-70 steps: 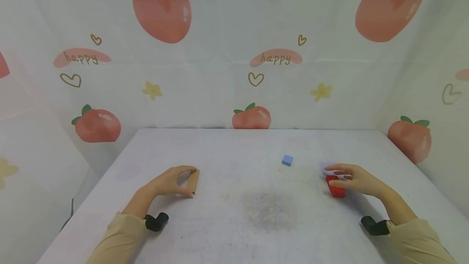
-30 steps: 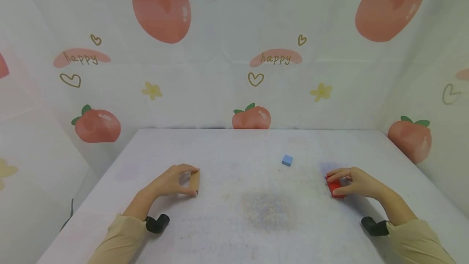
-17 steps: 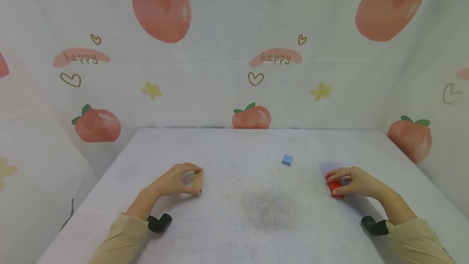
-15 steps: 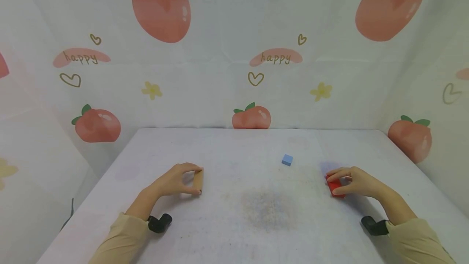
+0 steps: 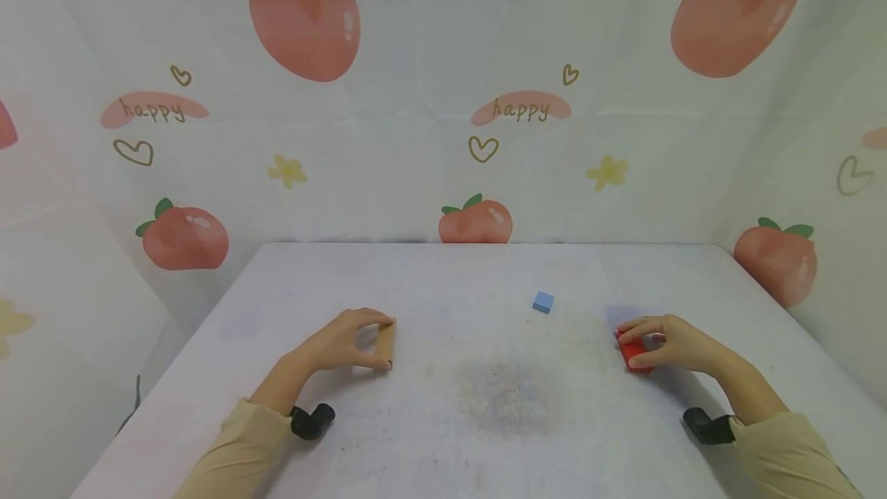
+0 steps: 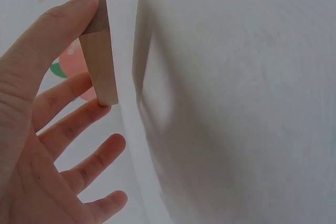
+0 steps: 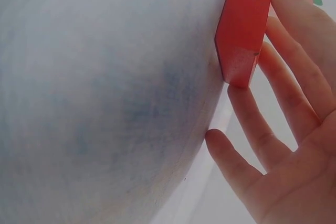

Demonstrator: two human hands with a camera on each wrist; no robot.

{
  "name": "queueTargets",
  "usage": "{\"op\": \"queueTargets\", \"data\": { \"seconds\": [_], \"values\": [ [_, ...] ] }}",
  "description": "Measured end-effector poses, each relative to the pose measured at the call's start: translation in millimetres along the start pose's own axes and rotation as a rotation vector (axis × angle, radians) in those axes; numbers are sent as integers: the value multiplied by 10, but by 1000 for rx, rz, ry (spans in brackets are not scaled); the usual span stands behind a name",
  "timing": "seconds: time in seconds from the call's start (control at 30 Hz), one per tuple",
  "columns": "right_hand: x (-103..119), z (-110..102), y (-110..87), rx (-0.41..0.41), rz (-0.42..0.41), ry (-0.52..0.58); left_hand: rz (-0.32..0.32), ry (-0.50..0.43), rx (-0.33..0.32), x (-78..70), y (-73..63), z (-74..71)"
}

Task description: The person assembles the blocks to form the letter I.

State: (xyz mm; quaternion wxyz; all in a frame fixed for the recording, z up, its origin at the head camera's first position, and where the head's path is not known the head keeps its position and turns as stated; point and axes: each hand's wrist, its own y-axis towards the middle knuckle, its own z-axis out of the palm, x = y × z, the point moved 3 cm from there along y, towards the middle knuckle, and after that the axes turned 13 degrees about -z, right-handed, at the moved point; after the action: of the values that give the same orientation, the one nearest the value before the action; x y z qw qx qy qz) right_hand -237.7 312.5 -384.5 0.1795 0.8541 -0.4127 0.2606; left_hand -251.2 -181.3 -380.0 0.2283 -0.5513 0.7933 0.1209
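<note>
In the head view my left hand (image 5: 339,342) pinches a light wooden block (image 5: 385,343) at its two ends, left of the table's middle. The left wrist view has the thumb on one end of the wooden block (image 6: 100,61) and fingertips at the other. A gap shows between that block and its shadow, so it hangs just above the table. To the right, my right hand (image 5: 682,345) grips a red block (image 5: 631,349) between thumb and fingers. The red block (image 7: 244,30) appears to sit on the tabletop, its far side hidden.
A small blue block (image 5: 543,303) lies farther back, between the two hands. The white table (image 5: 443,422) has a dark stain (image 5: 509,395) near its middle. A fruit-print curtain (image 5: 409,98) hangs behind and at the sides.
My left hand has moved to the right with the wooden block. Since the first frame, my right hand's fingers have come down onto the red block and stayed there. The blue block has not moved.
</note>
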Motion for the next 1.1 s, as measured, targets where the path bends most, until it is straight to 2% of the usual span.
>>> {"op": "queueTargets", "data": {
  "seconds": [0.33,0.67,1.1],
  "values": [
    [-11,9,-6,15,16,19,-31,0,19,-132,-2,64],
    [-11,5,-1,0,-20,27,33,59,-14,-256,49,101],
    [-19,7,-5,9,-28,31,22,68,2,-361,137,203]
  ]
}}
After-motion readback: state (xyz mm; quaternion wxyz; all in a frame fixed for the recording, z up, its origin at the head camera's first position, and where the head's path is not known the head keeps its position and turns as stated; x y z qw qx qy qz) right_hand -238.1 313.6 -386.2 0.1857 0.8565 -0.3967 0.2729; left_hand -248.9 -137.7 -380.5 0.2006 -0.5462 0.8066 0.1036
